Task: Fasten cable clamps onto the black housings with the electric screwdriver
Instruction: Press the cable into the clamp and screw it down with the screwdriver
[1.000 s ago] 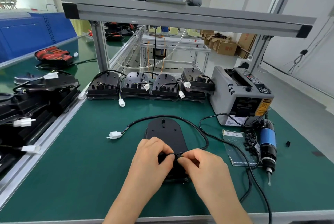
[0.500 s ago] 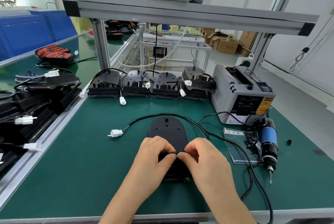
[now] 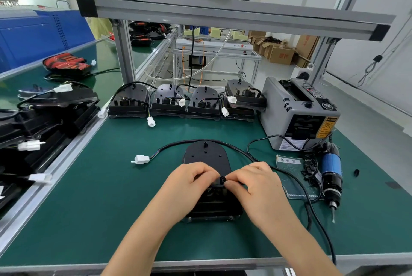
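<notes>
My left hand (image 3: 189, 183) and right hand (image 3: 256, 186) meet over the black housing (image 3: 207, 157), fingertips pinched together on a small black cable clamp (image 3: 222, 179).

The housing lies flat on the green bench (image 3: 89, 209), near its front edge and about midway along it. Its black cable (image 3: 178, 143) loops behind it to a white connector (image 3: 141, 159) on the left. I think the clamp sits on the cable, though my fingers hide the join. The electric screwdriver (image 3: 331, 175) lies untouched toward the bench's right edge, bit pointing at me, beside a scatter of loose clamps (image 3: 308, 168). Four more housings (image 3: 187, 102) line the back edge, next to a grey tape dispenser (image 3: 298, 110).
</notes>
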